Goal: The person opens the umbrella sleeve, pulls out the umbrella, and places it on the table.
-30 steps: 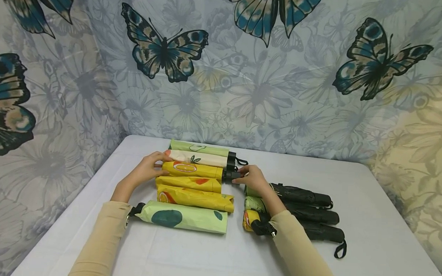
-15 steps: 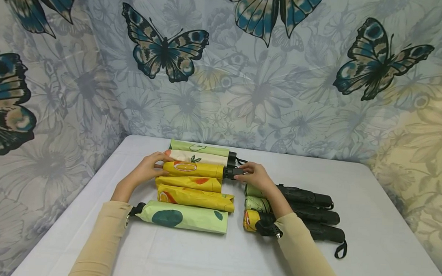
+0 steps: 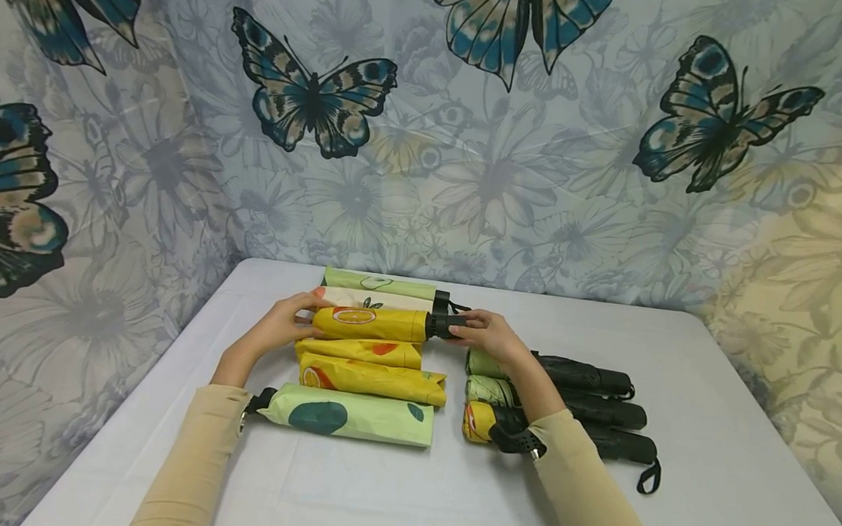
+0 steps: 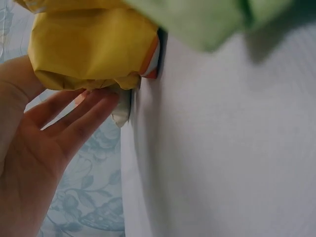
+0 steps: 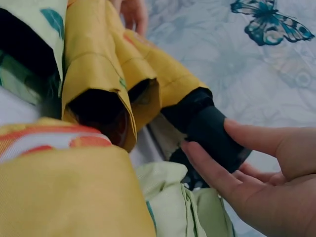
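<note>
A yellow folding umbrella with an orange-slice print lies crosswise between both hands. My left hand holds its left end, thumb on the near side and fingers on the far side. In the left wrist view the fingers reach along the bunched yellow fabric. At the other end, my right hand pinches the black handle between thumb and fingers. Behind it lie a cream umbrella and a green one. Two yellow printed covers lie just in front, their right ends gaping in the right wrist view.
A light green umbrella with dark green ovals lies nearest on the left. Several black folded umbrellas with printed ends lie at right, partly under the right forearm. The white table ends at a butterfly-patterned curtain.
The yellow umbrella has shifted slightly right, its handle moving with my right hand. My left hand stays at its end. The other umbrellas have not moved.
</note>
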The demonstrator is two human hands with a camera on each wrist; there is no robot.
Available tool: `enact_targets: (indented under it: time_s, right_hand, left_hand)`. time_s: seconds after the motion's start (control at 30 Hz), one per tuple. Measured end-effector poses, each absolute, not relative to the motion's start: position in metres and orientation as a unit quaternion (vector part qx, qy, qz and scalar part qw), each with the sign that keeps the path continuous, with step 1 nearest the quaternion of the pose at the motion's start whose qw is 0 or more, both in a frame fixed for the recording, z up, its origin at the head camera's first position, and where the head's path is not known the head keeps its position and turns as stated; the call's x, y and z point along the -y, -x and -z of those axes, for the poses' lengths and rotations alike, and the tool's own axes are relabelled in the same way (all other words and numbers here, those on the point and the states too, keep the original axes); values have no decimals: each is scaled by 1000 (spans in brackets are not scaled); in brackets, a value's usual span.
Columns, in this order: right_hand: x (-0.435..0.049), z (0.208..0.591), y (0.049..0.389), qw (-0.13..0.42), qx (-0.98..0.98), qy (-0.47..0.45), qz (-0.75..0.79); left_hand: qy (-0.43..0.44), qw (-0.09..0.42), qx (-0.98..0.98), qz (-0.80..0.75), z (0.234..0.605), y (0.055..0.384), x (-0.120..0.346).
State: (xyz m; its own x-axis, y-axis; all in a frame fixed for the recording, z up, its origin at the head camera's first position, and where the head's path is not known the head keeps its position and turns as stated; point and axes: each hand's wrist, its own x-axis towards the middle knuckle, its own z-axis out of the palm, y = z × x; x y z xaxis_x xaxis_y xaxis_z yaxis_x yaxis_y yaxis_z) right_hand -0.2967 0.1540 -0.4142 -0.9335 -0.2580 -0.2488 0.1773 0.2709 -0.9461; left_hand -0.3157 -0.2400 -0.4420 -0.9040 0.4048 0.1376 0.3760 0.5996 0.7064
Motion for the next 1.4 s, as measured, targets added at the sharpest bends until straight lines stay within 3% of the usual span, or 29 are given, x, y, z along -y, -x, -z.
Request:
enact_targets:
  time_s: [0.23,1.4]
  right_hand:
    - [-149,418,294,190,-716,32,671]
    - [-157,410,288,156,-691,-24,706]
  left_hand:
    - [-236,15,-894,-381,441,315,236]
    - [-232,3,-897,-375,443,317,239]
